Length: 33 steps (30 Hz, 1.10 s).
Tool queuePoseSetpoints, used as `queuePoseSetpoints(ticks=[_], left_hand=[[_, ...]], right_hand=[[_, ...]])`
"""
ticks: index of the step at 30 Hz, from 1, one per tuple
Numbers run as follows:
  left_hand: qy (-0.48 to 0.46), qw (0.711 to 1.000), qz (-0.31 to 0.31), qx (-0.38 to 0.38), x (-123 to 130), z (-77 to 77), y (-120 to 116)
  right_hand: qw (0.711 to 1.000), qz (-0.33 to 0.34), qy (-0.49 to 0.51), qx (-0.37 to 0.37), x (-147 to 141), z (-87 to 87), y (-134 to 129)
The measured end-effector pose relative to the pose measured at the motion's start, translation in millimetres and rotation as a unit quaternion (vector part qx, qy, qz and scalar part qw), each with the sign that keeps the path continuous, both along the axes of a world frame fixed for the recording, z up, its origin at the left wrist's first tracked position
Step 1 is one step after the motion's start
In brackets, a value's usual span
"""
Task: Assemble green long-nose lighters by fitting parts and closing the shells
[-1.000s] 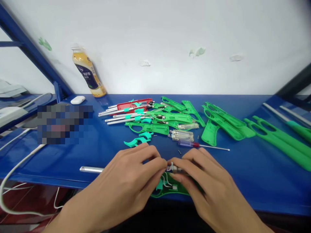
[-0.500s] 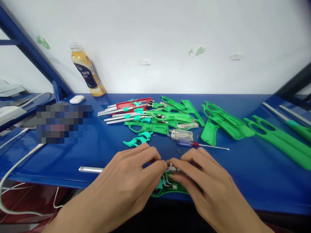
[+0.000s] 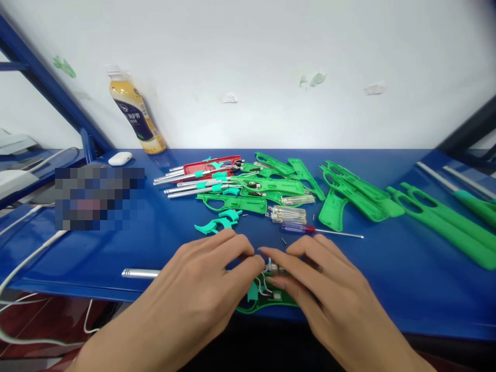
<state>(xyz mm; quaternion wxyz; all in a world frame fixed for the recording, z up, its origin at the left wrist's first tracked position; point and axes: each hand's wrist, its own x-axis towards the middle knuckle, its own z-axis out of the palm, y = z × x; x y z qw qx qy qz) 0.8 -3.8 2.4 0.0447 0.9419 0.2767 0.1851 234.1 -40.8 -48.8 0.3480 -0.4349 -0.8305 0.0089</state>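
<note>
- Showing at the lower middle of the frame, a small metal-ended part [image 3: 274, 266] sits between both hands, just above an open green casing [image 3: 289, 298]
- The right hand [image 3: 329, 281] has its thumb and forefinger slightly parted, holding the small metal-ended part between them
- The left hand [image 3: 215, 281] has thumb and forefinger nearly together at the part's left end; I cannot tell what they pinch
- White wires [image 3: 265, 283] and a teal piece [image 3: 252, 292] show in the casing
- A silver tube [image 3: 140, 273] sticks out at the lower left, beyond the left wrist
- Above the hands, near the middle, lie a screw [image 3: 284, 241], a screwdriver [image 3: 298, 228], clear boxes [image 3: 289, 214] and teal triggers [image 3: 219, 223]
- Farther up are a red casing [image 3: 194, 168] and more green casings [image 3: 253, 204], some also at the right of the frame
- At the upper left, a yellow bottle [image 3: 137, 116] stands by the wall, near a white case [image 3: 120, 158]
</note>
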Motion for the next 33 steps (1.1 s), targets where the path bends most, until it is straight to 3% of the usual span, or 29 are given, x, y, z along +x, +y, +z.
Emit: queuePoseSetpoints(ticks=[5, 12, 19, 26, 33], left_hand=[[0.028, 0.998, 0.058, 0.013, -3, 3.0, -8], [0.07, 0.984, 0.079, 0.144, 1, 2.7, -24], [0.076, 0.992, 0.061, 0.077, 6, 3.2, -19], [0.044, 0.996, 0.082, -0.009, 5, 1.1, -22], [0.047, 0.995, 0.083, 0.006, 0, -2.8, -21]], right_hand=[[0.999, -0.035, 0.009, 0.021, 0, 5.9, 2], [0.998, -0.03, 0.041, 0.025, 6, 10.1, -2], [0.998, -0.048, 0.047, -0.001, 7, 4.0, -2], [0.997, -0.052, 0.053, 0.001, 7, 4.1, -1], [0.997, -0.054, 0.06, 0.005, 6, 4.6, -3]])
